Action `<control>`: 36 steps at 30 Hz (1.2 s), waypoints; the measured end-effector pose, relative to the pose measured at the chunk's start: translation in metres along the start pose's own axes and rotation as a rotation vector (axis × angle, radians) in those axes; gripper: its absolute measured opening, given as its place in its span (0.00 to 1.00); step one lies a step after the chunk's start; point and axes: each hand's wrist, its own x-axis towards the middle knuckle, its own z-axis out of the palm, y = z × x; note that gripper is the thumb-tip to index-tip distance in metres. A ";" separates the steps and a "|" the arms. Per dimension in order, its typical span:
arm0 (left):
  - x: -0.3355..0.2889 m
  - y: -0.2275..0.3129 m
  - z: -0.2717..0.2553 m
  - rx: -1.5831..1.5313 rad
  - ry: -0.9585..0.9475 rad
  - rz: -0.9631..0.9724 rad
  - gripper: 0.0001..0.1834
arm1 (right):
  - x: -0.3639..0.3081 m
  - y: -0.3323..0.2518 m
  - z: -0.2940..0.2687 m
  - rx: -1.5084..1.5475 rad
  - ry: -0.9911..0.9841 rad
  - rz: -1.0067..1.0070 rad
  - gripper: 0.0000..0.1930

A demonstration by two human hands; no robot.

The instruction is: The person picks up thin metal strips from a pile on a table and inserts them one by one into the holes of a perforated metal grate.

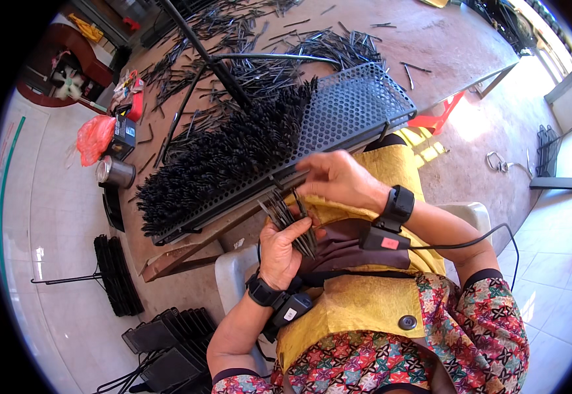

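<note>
My left hand [282, 253] is closed around a bundle of thin black strips [284, 220], held upright just off the table's near edge. Over the top of that bundle, my right hand [345, 178] is curled, its fingertips at one dark strip [299, 202]. A perforated grey panel [358, 98] lies tilted along the table edge, just beyond both hands. Dense black bristles [227, 161], made of folded strips, stand up over its left and middle part. The right part shows bare rows of holes.
Loose black strips [253, 72] are heaped across the brown table [424, 33]. A black pole [204, 56] on a frame rises behind the bristles. A metal tin [115, 172] and red plastic bag [95, 139] stand at left. Black panels [167, 341] with rods are stacked on the floor.
</note>
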 end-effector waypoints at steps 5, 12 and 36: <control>0.000 -0.004 -0.001 0.010 -0.030 -0.027 0.11 | -0.014 -0.001 0.006 0.421 -0.002 0.251 0.05; 0.004 -0.003 -0.009 -0.082 -0.072 -0.115 0.10 | -0.014 -0.005 -0.005 0.499 0.145 0.165 0.04; -0.001 0.002 0.005 -0.070 -0.059 -0.136 0.09 | -0.037 -0.006 0.005 0.272 0.251 0.051 0.07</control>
